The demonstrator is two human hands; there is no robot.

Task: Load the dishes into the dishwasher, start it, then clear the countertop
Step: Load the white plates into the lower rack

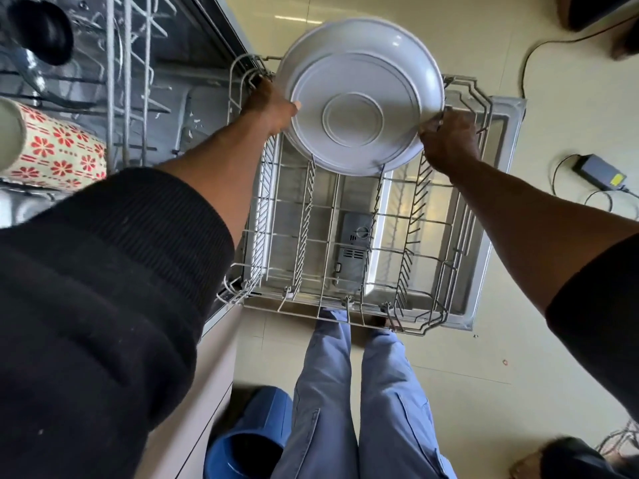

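Note:
A large white plate (359, 95) stands on edge at the far end of the pulled-out lower wire rack (332, 236), its underside facing me. My left hand (273, 108) grips the plate's left rim. My right hand (449, 140) holds its lower right rim, next to the rack's tines. The rest of the rack holds nothing. Under it lies the open dishwasher door (498, 209) with its detergent compartment (354, 257).
The upper rack (128, 81) at left carries a flower-patterned mug (55, 150), a black cup (41, 31) and glassware. A blue bucket (249, 440) stands by my legs. A power adapter (601, 171) and cables lie on the floor at right.

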